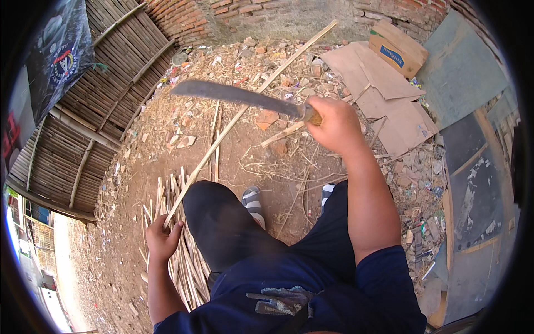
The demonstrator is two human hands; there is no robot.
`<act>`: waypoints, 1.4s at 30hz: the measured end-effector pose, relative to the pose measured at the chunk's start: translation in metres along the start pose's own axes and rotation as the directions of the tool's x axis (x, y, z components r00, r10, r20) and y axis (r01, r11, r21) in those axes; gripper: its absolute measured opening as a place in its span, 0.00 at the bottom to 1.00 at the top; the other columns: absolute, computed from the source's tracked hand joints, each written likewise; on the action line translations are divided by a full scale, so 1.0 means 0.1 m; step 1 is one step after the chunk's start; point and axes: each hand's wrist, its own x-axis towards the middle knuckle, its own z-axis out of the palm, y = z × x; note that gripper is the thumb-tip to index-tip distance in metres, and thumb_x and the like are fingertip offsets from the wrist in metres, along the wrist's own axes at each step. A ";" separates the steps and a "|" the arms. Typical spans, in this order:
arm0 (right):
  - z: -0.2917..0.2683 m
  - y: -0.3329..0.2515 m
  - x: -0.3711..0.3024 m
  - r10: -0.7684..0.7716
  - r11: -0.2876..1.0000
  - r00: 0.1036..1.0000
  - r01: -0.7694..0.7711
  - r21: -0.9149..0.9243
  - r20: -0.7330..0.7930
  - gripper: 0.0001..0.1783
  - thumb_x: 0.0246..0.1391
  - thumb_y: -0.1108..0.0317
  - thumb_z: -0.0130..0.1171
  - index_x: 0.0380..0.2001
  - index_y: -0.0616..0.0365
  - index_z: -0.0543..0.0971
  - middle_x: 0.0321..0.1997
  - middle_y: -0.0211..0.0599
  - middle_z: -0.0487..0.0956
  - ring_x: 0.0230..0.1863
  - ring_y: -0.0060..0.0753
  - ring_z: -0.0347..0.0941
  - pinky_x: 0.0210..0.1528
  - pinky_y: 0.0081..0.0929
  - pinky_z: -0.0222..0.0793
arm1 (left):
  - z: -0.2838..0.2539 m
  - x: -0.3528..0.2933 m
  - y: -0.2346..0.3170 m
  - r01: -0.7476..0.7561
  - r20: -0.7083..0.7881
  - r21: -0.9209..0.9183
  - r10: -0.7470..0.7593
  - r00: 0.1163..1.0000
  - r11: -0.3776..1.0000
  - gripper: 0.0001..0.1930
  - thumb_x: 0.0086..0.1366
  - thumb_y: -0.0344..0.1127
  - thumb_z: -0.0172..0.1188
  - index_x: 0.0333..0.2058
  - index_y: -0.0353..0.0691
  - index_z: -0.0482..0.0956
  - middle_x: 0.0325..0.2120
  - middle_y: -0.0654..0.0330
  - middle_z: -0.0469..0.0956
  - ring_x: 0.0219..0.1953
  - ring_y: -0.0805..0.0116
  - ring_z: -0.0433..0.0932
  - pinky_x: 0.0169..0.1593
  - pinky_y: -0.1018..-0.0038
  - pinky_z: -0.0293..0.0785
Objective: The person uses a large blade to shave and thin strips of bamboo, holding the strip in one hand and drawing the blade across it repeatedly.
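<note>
My right hand (pixel 335 123) is closed around the handle of a machete (pixel 239 96), whose long dark blade points left and curves at its tip. The blade passes over a long pale bamboo strip (pixel 233 120); I cannot tell whether they touch. Low on the left, my left hand (pixel 163 236) grips the near end of that strip, which slants over my knee up toward the brick wall. A bundle of similar bamboo strips (pixel 189 273) lies on the ground beside my left leg, just past that hand.
Rubble and dry shavings (pixel 222 72) cover the ground up to a brick wall (pixel 267 22). Flattened cardboard (pixel 384 100) and a cardboard box (pixel 397 47) lie at the far right, near leaning boards (pixel 473 189). A bamboo slat panel (pixel 111 83) stands at the left.
</note>
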 end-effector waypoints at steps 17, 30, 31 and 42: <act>0.03 -0.15 -0.02 -0.177 0.983 0.984 0.178 0.039 -0.031 0.15 0.43 0.69 0.69 0.38 0.51 0.82 0.30 0.42 0.82 0.34 0.52 0.80 0.36 0.44 0.75 | -0.19 -0.31 -0.33 0.137 0.180 -0.094 -0.118 0.977 0.986 0.22 0.54 0.40 0.79 0.43 0.36 0.84 0.10 0.74 0.57 0.15 0.83 0.53 0.21 0.75 0.46; 0.03 -0.08 -0.02 -0.202 0.979 0.978 0.200 -0.028 -0.054 0.13 0.45 0.66 0.70 0.37 0.51 0.82 0.29 0.41 0.82 0.33 0.49 0.81 0.35 0.44 0.75 | -0.15 -0.28 -0.35 0.147 0.162 -0.106 -0.129 0.978 0.984 0.21 0.54 0.42 0.79 0.42 0.36 0.85 0.11 0.74 0.57 0.16 0.83 0.52 0.21 0.75 0.45; 0.02 -0.07 -0.02 -0.147 0.989 0.988 0.147 -0.022 -0.037 0.13 0.45 0.67 0.70 0.37 0.50 0.82 0.29 0.41 0.82 0.33 0.49 0.81 0.35 0.44 0.74 | -0.16 -0.29 -0.35 0.140 0.149 -0.094 -0.125 0.981 0.986 0.20 0.54 0.42 0.79 0.42 0.37 0.85 0.11 0.74 0.57 0.16 0.83 0.52 0.21 0.75 0.45; -0.09 0.22 -0.02 0.096 0.995 0.993 -0.096 0.002 -0.073 0.14 0.47 0.66 0.69 0.39 0.52 0.82 0.32 0.45 0.83 0.35 0.55 0.81 0.36 0.47 0.74 | -0.16 -0.35 -0.53 0.127 0.137 -0.071 -0.116 0.984 0.989 0.17 0.56 0.39 0.76 0.40 0.36 0.83 0.10 0.76 0.59 0.15 0.85 0.54 0.21 0.76 0.46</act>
